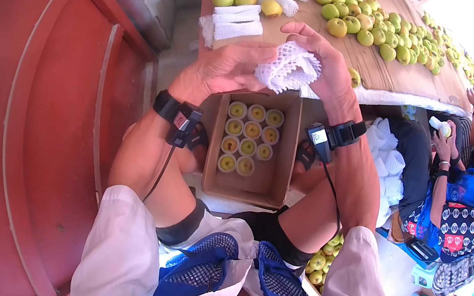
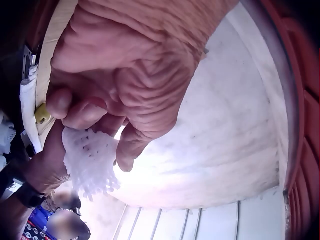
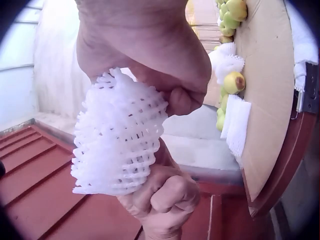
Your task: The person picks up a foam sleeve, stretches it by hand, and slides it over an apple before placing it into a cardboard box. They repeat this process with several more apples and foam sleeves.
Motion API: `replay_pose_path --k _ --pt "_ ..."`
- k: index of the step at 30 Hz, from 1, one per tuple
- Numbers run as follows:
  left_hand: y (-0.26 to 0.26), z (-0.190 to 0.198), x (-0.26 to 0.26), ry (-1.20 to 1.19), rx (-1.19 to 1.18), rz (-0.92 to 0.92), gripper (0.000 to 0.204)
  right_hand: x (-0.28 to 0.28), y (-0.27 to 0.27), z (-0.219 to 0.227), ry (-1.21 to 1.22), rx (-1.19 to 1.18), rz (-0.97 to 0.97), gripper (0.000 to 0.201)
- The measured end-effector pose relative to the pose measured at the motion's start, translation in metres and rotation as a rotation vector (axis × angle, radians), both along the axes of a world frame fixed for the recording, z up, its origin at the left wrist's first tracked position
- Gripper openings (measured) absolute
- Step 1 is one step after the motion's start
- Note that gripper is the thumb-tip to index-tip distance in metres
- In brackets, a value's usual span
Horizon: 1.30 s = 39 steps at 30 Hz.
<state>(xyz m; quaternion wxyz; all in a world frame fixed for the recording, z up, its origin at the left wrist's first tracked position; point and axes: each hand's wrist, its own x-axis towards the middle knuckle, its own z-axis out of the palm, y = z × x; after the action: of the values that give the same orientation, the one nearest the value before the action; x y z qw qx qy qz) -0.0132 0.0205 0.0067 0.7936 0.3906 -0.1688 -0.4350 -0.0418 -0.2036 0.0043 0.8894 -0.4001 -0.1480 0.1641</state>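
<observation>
White foam net [image 1: 290, 68] up above near end of carton [image 1: 249, 188], between both hands. Left hand [image 1: 231, 68] pinches one edge, fingers curled; right hand [image 1: 331, 69] grips opposite edge. Contents, if any: cannot tell. Net looks very light, soft, springy, little slip; likely tears if yanked. Best hold: rim, fingertips, gentle. Table edge [image 1: 396, 100] close beyond hands; red panel [image 1: 75, 91] off left, apart. Most elbow room toward body, over carton.

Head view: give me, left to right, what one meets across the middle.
Red panelled wall, black band on the left wrist, open brown cardboard box, black band on the right wrist, heap of white foam nets, blue patterned clothing.
</observation>
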Motion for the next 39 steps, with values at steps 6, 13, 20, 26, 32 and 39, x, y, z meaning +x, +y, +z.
replay_pose_path --k 6,13,20,26,32,39 --pt "0.003 -0.006 0.010 -0.068 0.084 -0.176 0.036 -0.010 0.011 0.012 0.011 -0.251 -0.106 0.030" --pt "0.003 -0.011 0.010 -0.095 0.111 -0.242 0.026 -0.012 0.011 0.015 -0.063 -0.477 -0.203 0.034" --pt "-0.001 -0.003 0.002 -0.154 0.199 -0.276 0.030 -0.017 0.013 0.020 -0.144 -0.684 -0.248 0.035" --pt "-0.003 -0.006 0.005 -0.120 0.220 -0.221 0.036 -0.012 0.012 0.016 -0.193 -0.620 -0.442 0.034" --pt "-0.005 -0.003 0.011 -0.288 0.183 0.157 0.040 -0.005 -0.009 0.006 -0.092 -0.657 -0.703 0.030" --pt "-0.007 -0.010 0.016 -0.441 0.273 0.346 0.046 -0.019 0.004 0.010 0.025 -0.870 -0.538 0.042"
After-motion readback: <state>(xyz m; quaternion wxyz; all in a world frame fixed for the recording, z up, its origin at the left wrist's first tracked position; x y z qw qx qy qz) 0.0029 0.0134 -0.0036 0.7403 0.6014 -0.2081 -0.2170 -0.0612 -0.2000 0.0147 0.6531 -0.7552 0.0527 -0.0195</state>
